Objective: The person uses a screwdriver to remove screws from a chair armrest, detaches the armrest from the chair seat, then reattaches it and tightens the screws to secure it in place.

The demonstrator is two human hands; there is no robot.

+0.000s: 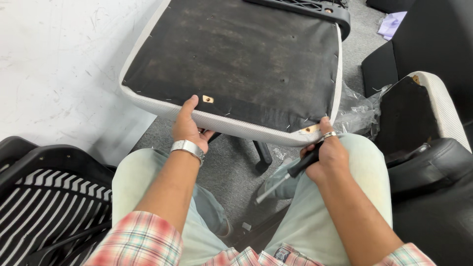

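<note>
Your left hand (187, 129) grips near edge of upturned seat cushion (231, 64), thumb on black underside, fingers curled beneath. Right hand (329, 160) closed around black-handled screwdriver (290, 172), thumb pressing cushion's near right corner. Cushion rests tilted across your knees, above grey carpet (231, 172). Keep cushion steady with left hand, hold tool shaft clear of thigh, mind staples along white mesh rim. Crumpled clear plastic wrap (359, 111) right of cushion; no labels readable.

left hand (187, 124): curled, thumb up on seat edge, watch on wrist | right hand (329, 158): fist closed round tool at seat corner, ring on finger | both forearms extended over knees
</note>
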